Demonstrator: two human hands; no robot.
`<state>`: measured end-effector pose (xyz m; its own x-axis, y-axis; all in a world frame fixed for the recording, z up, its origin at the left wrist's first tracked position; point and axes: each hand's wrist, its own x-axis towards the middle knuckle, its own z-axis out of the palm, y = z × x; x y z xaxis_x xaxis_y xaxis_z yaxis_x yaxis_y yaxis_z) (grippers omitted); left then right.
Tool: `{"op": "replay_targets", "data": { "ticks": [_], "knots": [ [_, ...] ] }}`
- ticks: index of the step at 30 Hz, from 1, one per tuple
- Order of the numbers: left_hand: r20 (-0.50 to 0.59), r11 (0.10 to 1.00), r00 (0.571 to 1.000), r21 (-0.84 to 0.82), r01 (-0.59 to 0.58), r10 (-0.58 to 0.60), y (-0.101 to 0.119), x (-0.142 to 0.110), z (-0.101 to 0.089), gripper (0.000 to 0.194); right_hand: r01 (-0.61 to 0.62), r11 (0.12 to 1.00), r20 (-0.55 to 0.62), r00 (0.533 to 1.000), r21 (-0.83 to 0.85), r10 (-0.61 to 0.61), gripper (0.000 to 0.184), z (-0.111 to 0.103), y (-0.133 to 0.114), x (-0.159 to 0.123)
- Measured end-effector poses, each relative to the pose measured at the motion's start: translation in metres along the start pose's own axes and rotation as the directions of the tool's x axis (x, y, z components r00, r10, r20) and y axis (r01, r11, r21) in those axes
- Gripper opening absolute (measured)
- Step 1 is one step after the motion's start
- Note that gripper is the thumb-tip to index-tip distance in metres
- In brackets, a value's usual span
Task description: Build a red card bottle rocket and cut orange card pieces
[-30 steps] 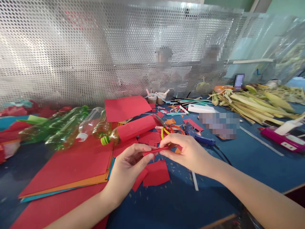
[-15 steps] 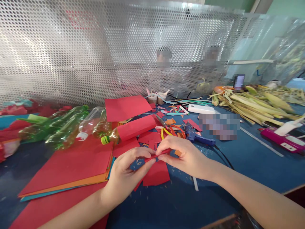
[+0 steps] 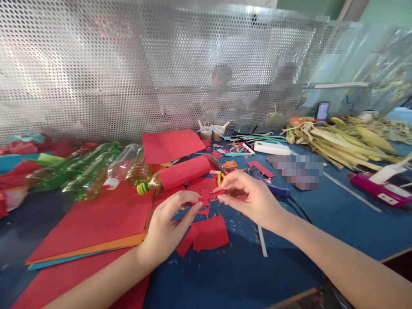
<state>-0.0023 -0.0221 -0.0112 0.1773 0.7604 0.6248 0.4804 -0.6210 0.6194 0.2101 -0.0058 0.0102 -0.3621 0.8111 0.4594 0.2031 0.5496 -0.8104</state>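
My left hand (image 3: 172, 223) pinches one end of a small strip of red paper (image 3: 209, 196). The strip's other end is pinched in my right hand (image 3: 249, 199), so it spans the short space between both sets of fingertips, above the table. Below lie cut red paper pieces (image 3: 210, 232). Behind the hands is a bottle wrapped in red paper (image 3: 185, 171), lying on its side with a yellow-green cap (image 3: 142, 188). Scissors with yellow and orange handles (image 3: 219, 178) are partly hidden by my right hand, as is a blue glue gun (image 3: 278, 189).
At left, stacked coloured sheets (image 3: 93, 223) lie near several plastic bottles (image 3: 86, 178). Corn husks (image 3: 350, 137), a white device (image 3: 272, 148) and a magenta power strip (image 3: 381, 189) are on the right. A perforated metal screen (image 3: 128, 77) stands behind; two people show through it.
Both hands have moved slightly up and away from me. The fingertips have drawn apart, showing more of the red strip and uncovering the paper pieces beneath.
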Motion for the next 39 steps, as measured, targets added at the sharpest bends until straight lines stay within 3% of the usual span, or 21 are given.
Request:
{"op": "replay_targets", "data": {
  "ticks": [3,7,15,23,28,30,33,39],
  "knots": [
    [0.038,0.987,0.992,0.096,-0.126,0.123,0.002,0.002,-0.003,0.020,0.007,1.000,0.014,1.000,-0.027,-0.007,0.017,0.000,0.001,0.000],
    [0.071,0.962,0.964,0.088,-0.260,0.255,0.002,0.005,-0.007,0.033,0.045,0.993,0.042,0.998,-0.106,-0.040,0.011,0.000,-0.002,0.001],
    [0.095,0.923,0.925,0.084,-0.376,0.368,0.002,0.004,-0.009,0.039,0.067,0.994,0.026,0.998,-0.082,-0.066,0.006,0.000,-0.005,0.000],
    [0.098,0.897,0.910,0.152,-0.415,0.404,-0.001,0.002,-0.011,0.035,-0.142,0.962,0.098,0.988,0.231,0.122,0.008,0.000,-0.003,0.003],
    [0.081,0.853,0.874,0.192,-0.485,0.479,-0.001,0.003,-0.009,0.028,-0.195,0.954,0.121,0.978,0.230,0.171,0.007,0.000,-0.002,0.005],
    [0.064,0.856,0.876,0.188,-0.481,0.478,-0.001,0.004,-0.008,0.023,-0.195,0.955,0.120,0.978,0.223,0.171,0.006,0.000,-0.002,0.005],
    [0.037,0.896,0.912,0.170,-0.410,0.410,-0.005,0.005,-0.005,0.017,-0.178,0.964,0.099,0.982,0.195,0.162,0.006,-0.001,-0.001,0.005],
    [-0.027,0.992,0.992,0.029,-0.126,0.127,-0.010,0.000,0.000,0.018,-0.159,0.978,0.047,0.987,0.134,0.154,0.005,-0.004,0.004,0.007]
  ]
}}
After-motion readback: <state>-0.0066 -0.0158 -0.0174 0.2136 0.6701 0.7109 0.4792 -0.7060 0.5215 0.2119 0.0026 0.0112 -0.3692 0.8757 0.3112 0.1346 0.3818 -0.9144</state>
